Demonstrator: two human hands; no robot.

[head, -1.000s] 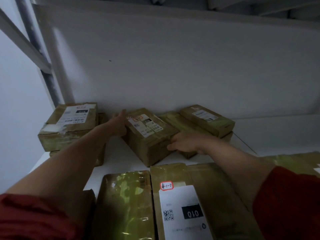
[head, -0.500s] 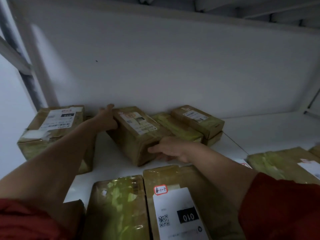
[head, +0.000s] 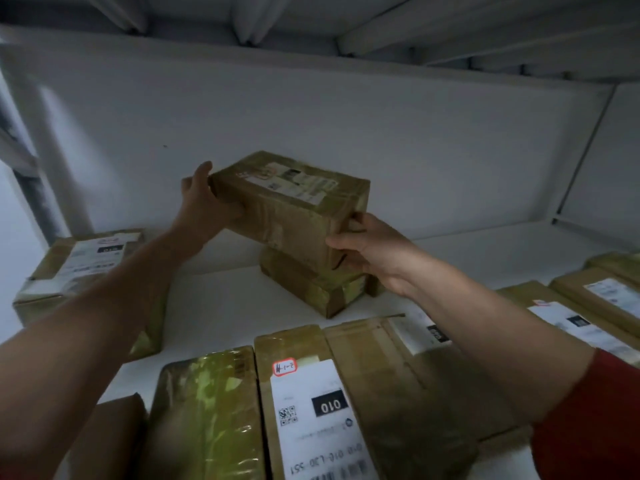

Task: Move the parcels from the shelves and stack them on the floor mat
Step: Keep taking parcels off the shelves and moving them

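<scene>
A taped brown parcel with a white label on top hangs in the air above the white shelf. My left hand grips its far left end, thumb up along the corner. At the near right corner my right hand holds it with fingers curled round the edge. Below it a smaller taped parcel lies on the shelf. Both forearms reach in from the bottom of the view.
A labelled parcel sits at the left. Flat parcels fill the front edge: a shiny taped one, one labelled 010, and several more at the right. The white back wall and the upper shelf's underside close in the space.
The parcel stood on the shelf with my hands at its two ends. Now both hands have lifted it clear, uncovering the smaller parcel beneath and behind it.
</scene>
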